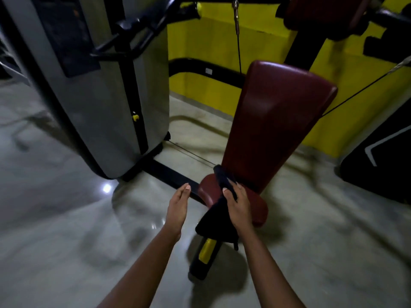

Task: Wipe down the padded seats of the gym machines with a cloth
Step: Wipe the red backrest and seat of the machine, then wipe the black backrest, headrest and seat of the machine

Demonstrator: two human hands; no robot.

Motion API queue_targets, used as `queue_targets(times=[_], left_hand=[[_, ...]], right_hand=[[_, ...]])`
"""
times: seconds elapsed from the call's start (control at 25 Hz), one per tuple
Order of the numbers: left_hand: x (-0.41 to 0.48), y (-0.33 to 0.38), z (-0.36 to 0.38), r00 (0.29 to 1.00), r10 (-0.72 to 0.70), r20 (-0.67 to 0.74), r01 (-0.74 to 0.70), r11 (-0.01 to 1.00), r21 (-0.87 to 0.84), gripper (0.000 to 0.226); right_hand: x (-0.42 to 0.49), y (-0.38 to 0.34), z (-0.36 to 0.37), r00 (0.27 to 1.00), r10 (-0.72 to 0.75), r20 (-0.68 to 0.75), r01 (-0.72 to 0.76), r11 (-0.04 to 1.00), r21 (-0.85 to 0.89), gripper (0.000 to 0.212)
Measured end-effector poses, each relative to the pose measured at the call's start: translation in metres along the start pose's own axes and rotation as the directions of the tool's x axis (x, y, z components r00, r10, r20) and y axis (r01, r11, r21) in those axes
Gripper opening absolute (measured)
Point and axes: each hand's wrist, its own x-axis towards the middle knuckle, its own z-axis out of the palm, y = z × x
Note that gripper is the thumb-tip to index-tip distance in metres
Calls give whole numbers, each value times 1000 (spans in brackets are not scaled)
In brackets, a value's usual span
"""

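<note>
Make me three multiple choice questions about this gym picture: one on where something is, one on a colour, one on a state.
1. Where is the dark cloth?
A. on the floor
B. in the right hand, over the seat
C. on the grey machine

2. What colour is the back pad?
A. maroon
B. blue
C. white

3. How is the left hand?
A. gripping the cloth
B. open, holding nothing
C. pressed flat on the seat

Answers:
1 B: the right hand's fingers curl round the cloth above the seat.
2 A: its upholstery is dark red.
3 B: its fingers are straight, beside the seat, with nothing in them.
</note>
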Motion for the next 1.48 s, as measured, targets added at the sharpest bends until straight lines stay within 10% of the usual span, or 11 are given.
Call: queue_targets(times=[0.44,0.88,1.2,1.48], left_hand=[[-42,44,-348,943,133,-306,-170,981,-95,42],[72,111,-719,606,79,-792,-315,938,-148,52],[154,180,-970,419,43,-907,-376,917,-130,53],[256,251,-1234,364,64,-929,-399,912,-94,54]], right_hand=[[-83,-182,300,934,-157,321,70,961,269,40],[-10,-381,678,636,-412,653,301,911,283,39],[27,-559,956,392,-522,758,380,842,383,45],[57,-710,1203,329,-580,745,395,801,450,34]])
